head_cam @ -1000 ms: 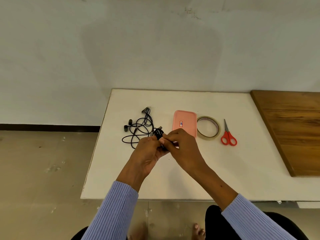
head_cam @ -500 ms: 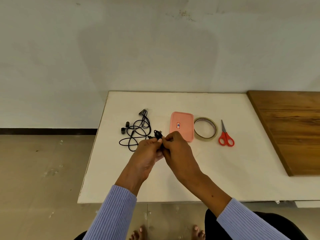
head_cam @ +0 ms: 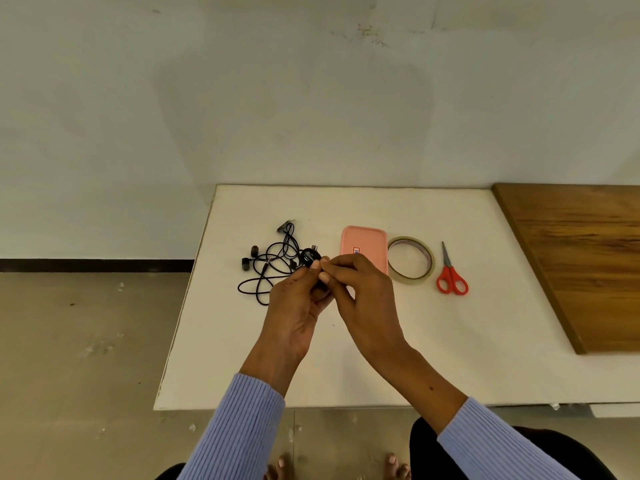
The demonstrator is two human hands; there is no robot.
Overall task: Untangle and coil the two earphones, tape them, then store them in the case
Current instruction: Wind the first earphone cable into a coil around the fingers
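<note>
- Over the last second the two hands stay locked together above the table, and the small black coiled earphone [head_cam: 309, 257] between them barely shifts — the fingertips are working it, not carrying it anywhere.
- The view has crept in and tilted a touch; the case, tape and scissors sit just where they were.
- My read: the first earphone is wound and is being taped or pressed shut, so the task is roughly at its halfway mark at best.
- Left hand [head_cam: 294, 306]: fingers curled up round the underside of the coil, thumb and fingertips gripping it — a firm hold.
- Right hand [head_cam: 360, 289]: fingers bent inward, pinching at the coil's near edge at about 3 o'clock of it; whether a strip of tape is under those fingertips I cannot tell.
- The second earphone [head_cam: 268, 268] lies loose and tangled on the white table [head_cam: 450, 341], at 9 o'clock of the hands, its buds out at the far left.
- The pink case [head_cam: 363, 245] lies closed at 1 o'clock of the hands, the tape roll [head_cam: 410, 259] just beside it at 3 o'clock, the red scissors [head_cam: 450, 275] next along.
</note>
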